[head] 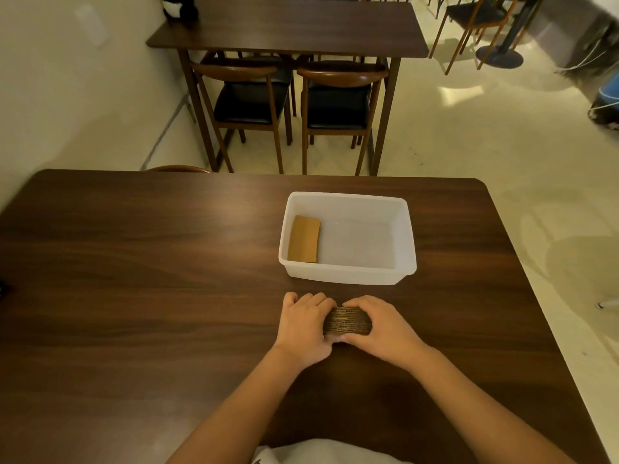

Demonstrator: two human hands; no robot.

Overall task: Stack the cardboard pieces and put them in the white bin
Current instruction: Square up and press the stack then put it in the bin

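Observation:
A stack of brown cardboard pieces (pixel 348 321) rests on the dark wooden table (pixel 150 296), its corrugated edges facing me. My left hand (pixel 306 324) clasps its left end and my right hand (pixel 378 326) clasps its right end. Just beyond the hands stands the white bin (pixel 348 272). Another stack of cardboard (pixel 304 238) lies flat against the bin's left wall; the remainder of the bin floor is bare.
The table's far edge runs just behind the bin and its right edge drops to a pale floor. Beyond stands a second dark table (pixel 288 28) with two wooden chairs (pixel 248 98) tucked under it.

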